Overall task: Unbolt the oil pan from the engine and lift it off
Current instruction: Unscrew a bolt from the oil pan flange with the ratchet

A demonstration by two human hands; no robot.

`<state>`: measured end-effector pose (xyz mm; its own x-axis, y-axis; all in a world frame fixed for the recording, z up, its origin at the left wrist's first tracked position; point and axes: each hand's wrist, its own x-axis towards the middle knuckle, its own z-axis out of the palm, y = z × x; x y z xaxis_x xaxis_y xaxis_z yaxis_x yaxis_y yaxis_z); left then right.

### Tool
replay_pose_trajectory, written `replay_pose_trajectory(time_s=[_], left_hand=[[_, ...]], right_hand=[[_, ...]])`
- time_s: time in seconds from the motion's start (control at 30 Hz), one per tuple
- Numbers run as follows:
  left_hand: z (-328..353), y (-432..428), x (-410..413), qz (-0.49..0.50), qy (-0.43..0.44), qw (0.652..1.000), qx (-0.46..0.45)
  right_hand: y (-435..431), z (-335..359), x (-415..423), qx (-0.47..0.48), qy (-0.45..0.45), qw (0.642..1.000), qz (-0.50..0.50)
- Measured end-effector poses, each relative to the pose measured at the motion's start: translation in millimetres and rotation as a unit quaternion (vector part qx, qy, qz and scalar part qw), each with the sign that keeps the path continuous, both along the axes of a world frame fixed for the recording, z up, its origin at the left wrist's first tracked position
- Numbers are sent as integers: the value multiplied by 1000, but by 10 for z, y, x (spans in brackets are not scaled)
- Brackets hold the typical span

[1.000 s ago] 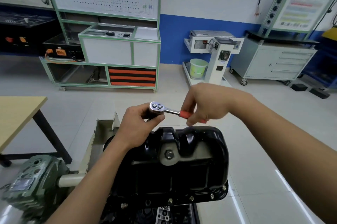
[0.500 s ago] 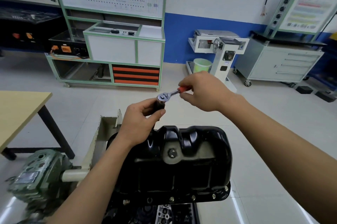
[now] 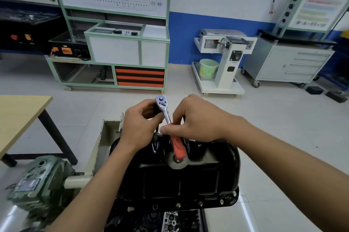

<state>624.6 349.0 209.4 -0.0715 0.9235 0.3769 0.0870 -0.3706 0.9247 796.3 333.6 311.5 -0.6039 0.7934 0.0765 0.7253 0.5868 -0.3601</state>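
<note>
Several bolts [image 3: 200, 203] line the six-o'clock flange of the black oil pan [image 3: 179, 180], low centre; at its twelve o'clock the left hand [image 3: 139, 128] curls round the extension under the ratchet [image 3: 162, 103]; the right hand [image 3: 198, 120] pinches its red handle; holding the socket square seems wise.

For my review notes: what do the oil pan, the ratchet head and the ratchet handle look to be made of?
Oil pan: apparently pressed sheet metal with glossy black paint, judging by its stamped ribs and sharp reflections.
Ratchet head: bright polished steel, probably chrome-plated, given its mirror-like shine.
Ratchet handle: matte orange-red grip, probably rubber or plastic; the look doesn't settle which.
</note>
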Motion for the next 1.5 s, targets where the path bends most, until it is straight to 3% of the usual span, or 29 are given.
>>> replay_pose_trajectory(time_s=[0.17, 0.37, 0.47, 0.63, 0.8, 0.97, 1.13, 1.3, 1.5], left_hand=[[-3, -5, -16, -33, 30, 999, 3], [-2, 3, -16, -57, 38, 998, -13], [10, -3, -39, -61, 4, 998, -30], [-10, 10, -39, -46, -17, 998, -33], [-7, 8, -22, -16, -35, 999, -12], [-8, 2, 9, -7, 2, 1000, -6], [5, -13, -4, 0, -5, 1000, 9], [3, -8, -21, -24, 2, 1000, -15], [21, 6, -52, -65, -8, 997, -43]], right_hand=[[204, 205, 233, -19, -70, 997, 15], [573, 151, 157, 139, -79, 987, -10], [621, 42, 71, 170, -23, 985, 9], [611, -40, 143, 155, 30, 987, 8], [394, 51, 210, 146, -26, 988, -43], [-32, -13, 81, 8, -27, 999, -32], [-197, -46, -63, -16, -20, 1000, -9], [9, 166, 168, -101, -37, 994, 16], [431, 232, 238, 33, -30, 997, -57]])
